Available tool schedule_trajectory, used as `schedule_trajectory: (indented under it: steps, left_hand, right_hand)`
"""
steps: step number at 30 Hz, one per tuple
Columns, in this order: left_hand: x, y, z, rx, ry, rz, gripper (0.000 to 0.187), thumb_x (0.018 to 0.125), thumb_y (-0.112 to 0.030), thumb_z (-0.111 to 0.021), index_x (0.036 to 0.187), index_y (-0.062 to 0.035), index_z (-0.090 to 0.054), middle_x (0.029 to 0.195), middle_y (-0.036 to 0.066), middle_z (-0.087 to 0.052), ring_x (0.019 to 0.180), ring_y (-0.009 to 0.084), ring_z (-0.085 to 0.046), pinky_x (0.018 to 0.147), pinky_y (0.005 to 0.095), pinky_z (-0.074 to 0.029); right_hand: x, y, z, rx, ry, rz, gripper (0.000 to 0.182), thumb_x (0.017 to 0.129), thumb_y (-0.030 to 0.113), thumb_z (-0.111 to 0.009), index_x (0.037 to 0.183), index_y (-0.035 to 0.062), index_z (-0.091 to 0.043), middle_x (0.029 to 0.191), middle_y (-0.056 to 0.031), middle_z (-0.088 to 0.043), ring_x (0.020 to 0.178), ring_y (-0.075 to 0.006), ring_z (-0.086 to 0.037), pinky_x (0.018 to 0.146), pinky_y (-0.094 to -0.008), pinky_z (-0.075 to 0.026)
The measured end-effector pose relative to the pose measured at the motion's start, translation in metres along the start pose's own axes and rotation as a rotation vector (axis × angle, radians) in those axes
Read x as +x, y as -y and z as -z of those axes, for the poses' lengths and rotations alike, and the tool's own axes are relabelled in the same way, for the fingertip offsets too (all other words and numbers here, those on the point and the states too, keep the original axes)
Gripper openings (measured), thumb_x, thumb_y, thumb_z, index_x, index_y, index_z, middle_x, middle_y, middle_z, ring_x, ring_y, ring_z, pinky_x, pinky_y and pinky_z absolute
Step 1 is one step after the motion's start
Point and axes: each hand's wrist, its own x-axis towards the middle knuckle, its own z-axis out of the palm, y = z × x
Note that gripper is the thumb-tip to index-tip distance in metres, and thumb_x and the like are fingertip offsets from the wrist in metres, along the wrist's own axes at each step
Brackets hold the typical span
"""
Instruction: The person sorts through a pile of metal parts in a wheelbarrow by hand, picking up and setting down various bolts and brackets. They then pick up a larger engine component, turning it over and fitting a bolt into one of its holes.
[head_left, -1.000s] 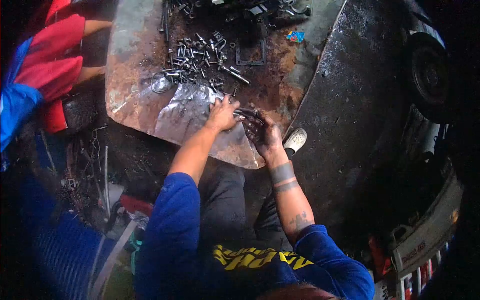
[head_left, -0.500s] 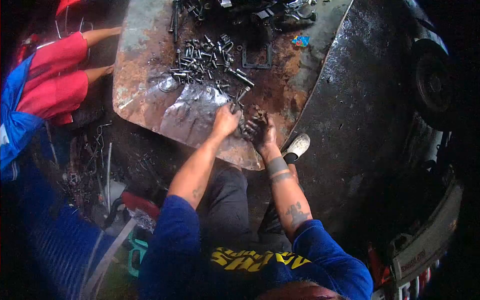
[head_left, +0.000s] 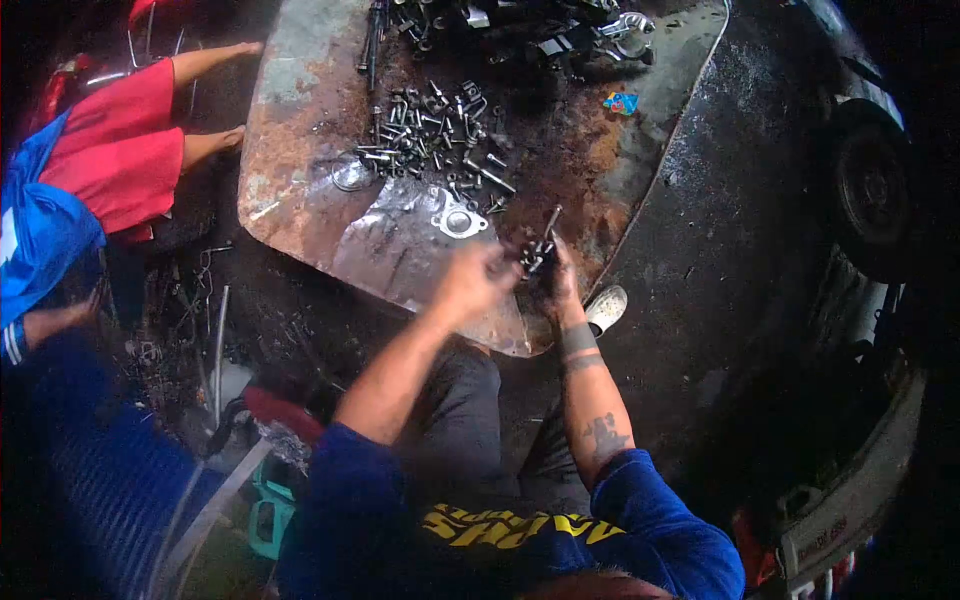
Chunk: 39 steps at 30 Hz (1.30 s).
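Observation:
My right hand (head_left: pixel 562 275) is cupped over the table's near edge, its darkened fingers closed round a bunch of bolts (head_left: pixel 537 257). One longer bolt (head_left: pixel 553 220) sticks up out of the bunch. Just left of it is my left hand (head_left: pixel 474 282), smeared by motion, its fingertips near the bolts; whether it grips anything I cannot tell. Beyond my left hand a shiny two-hole flange gasket (head_left: pixel 460 223) lies flat on a bare metal patch. Farther up, a heap of loose bolts (head_left: pixel 425 128) and a long bolt (head_left: pixel 490 176) lie on the rusty tabletop (head_left: pixel 285 195).
Dark metal parts (head_left: pixel 590 42) and long rods (head_left: pixel 373 50) lie at the table's far end, with a blue wrapper (head_left: pixel 621 103) to the right. A person in red shorts (head_left: pixel 115 160) sits at left. A wheel (head_left: pixel 873 190) stands at right.
The long bolt that was at my left hand now sticks up from the bunch in my right hand. My left hand has moved down and nearer the right. The gasket now shows on the table.

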Motion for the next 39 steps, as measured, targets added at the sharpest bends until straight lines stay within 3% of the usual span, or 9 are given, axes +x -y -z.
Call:
schedule_trajectory:
  steps: [2,4,6,11,16,20,21,26,39]
  left_hand:
    - [0.037,0.052,0.003,-0.094,-0.337,0.126,0.039,0.068,-0.027,-0.063,0.091,0.0034,-0.055,0.087,0.020,-0.057,0.082,0.0302,-0.054,0.073,0.0347,-0.042]
    - [0.078,0.113,0.011,0.057,-0.569,0.155,0.044,0.067,-0.019,-0.060,0.103,0.0032,-0.047,0.100,0.025,-0.049,0.093,0.0355,-0.049,0.080,0.0387,-0.039]
    - [0.106,0.133,0.030,0.080,-0.595,0.379,0.068,0.065,-0.028,-0.062,0.117,0.0045,-0.032,0.110,0.032,-0.039,0.104,0.0409,-0.038,0.090,0.0369,-0.033]
    - [0.160,0.158,0.039,-0.073,-0.624,0.613,0.075,0.065,-0.045,-0.061,0.123,-0.0111,-0.029,0.114,0.030,-0.032,0.109,0.0446,-0.030,0.094,0.0440,-0.025]
    - [0.153,0.139,0.019,0.243,-0.530,0.420,0.063,0.066,-0.048,-0.058,0.117,-0.0143,-0.043,0.119,0.031,-0.026,0.111,0.0448,-0.029,0.094,0.0422,-0.025]
    - [0.119,0.096,0.030,0.312,-0.060,0.318,0.060,0.066,-0.044,-0.059,0.115,-0.0131,-0.044,0.125,0.028,-0.023,0.110,0.0419,-0.034,0.090,0.0416,-0.033]
    - [0.122,0.109,0.027,0.388,-0.107,0.217,0.052,0.067,-0.044,-0.056,0.111,-0.0169,-0.049,0.114,0.025,-0.036,0.102,0.0378,-0.043,0.086,0.0402,-0.038]
    - [0.185,0.153,0.060,0.194,-0.756,0.141,0.054,0.068,-0.039,-0.059,0.112,-0.0114,-0.046,0.120,0.028,-0.031,0.107,0.0395,-0.037,0.091,0.0367,-0.033]
    - [0.163,0.178,0.072,0.341,-0.354,0.197,0.065,0.070,-0.039,-0.059,0.123,-0.0152,-0.029,0.121,0.023,-0.032,0.109,0.0414,-0.035,0.090,0.0474,-0.030]
  right_hand:
    - [0.027,-0.015,0.043,0.070,0.086,-0.010,0.027,0.080,0.031,-0.046,0.083,0.0063,-0.056,0.070,-0.0020,-0.055,0.063,-0.0135,-0.052,0.059,-0.0259,-0.043]
    - [0.036,-0.018,0.048,-0.241,-0.250,0.018,0.028,0.080,0.030,-0.045,0.084,0.0041,-0.057,0.071,-0.0026,-0.054,0.060,-0.0137,-0.050,0.055,-0.0270,-0.041]
    - [0.057,-0.032,0.080,-0.348,-0.289,-0.016,0.029,0.080,0.029,-0.046,0.084,0.0026,-0.058,0.072,-0.0028,-0.055,0.061,-0.0126,-0.049,0.055,-0.0272,-0.041]
    - [0.050,-0.041,0.079,-0.603,-0.300,0.051,0.032,0.081,0.027,-0.048,0.081,-0.0020,-0.059,0.073,-0.0032,-0.055,0.064,-0.0098,-0.043,0.056,-0.0261,-0.038]
    - [0.016,-0.011,0.016,-0.404,-0.232,-0.132,0.026,0.080,0.024,-0.049,0.080,-0.0002,-0.058,0.067,-0.0031,-0.055,0.057,-0.0132,-0.049,0.050,-0.0272,-0.039]
    - [0.018,-0.003,0.007,-0.397,-0.247,-0.258,0.019,0.080,0.018,-0.050,0.085,0.0005,-0.056,0.071,-0.0034,-0.056,0.059,-0.0136,-0.052,0.052,-0.0264,-0.041]
    - [0.016,-0.002,0.005,-0.357,-0.207,-0.279,0.020,0.080,0.016,-0.049,0.089,0.0001,-0.056,0.077,-0.0033,-0.057,0.064,-0.0121,-0.052,0.057,-0.0247,-0.043]
    - [0.003,-0.003,0.004,-0.547,-0.217,-0.097,0.022,0.078,0.013,-0.054,0.096,0.0003,-0.056,0.082,0.0003,-0.055,0.072,-0.0089,-0.048,0.065,-0.0236,-0.039]
    - [0.000,-0.037,0.032,-0.638,0.000,-0.101,0.016,0.079,0.011,-0.054,0.092,0.0017,-0.054,0.085,0.0008,-0.055,0.075,-0.0078,-0.047,0.068,-0.0219,-0.038]
